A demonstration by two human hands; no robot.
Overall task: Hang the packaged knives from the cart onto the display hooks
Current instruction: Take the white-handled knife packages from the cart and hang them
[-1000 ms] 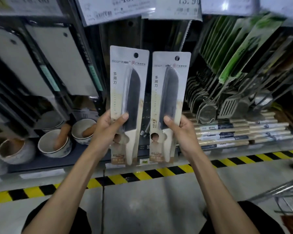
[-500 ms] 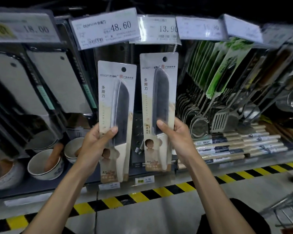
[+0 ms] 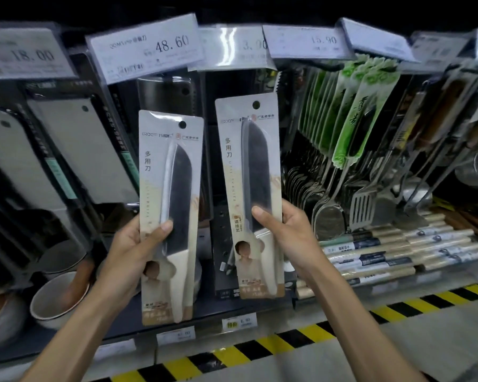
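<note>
Your left hand (image 3: 127,257) is raised before the display shelf (image 3: 108,330), forearm rising from the lower left. Its thumb presses across the front and its fingers curl behind the left packaged knife (image 3: 171,188), holding it upright, blade up, on no hook. The card reads "RXF" and "多用刀". Your right hand (image 3: 293,238) mirrors that grip on the right packaged knife (image 3: 253,175), which sits a little higher, top leaning slightly left. It bears the same lettering, and its hang hole lies just below a blurred price tag. Along the shelf's top edge hang the 18.00 tag (image 3: 31,55), the 48.60 tag (image 3: 146,46) and the 15.90 tag (image 3: 309,41). At the shelf's lower left corner a white bowl (image 3: 57,296) holds a brown thing too blurred to name.
</note>
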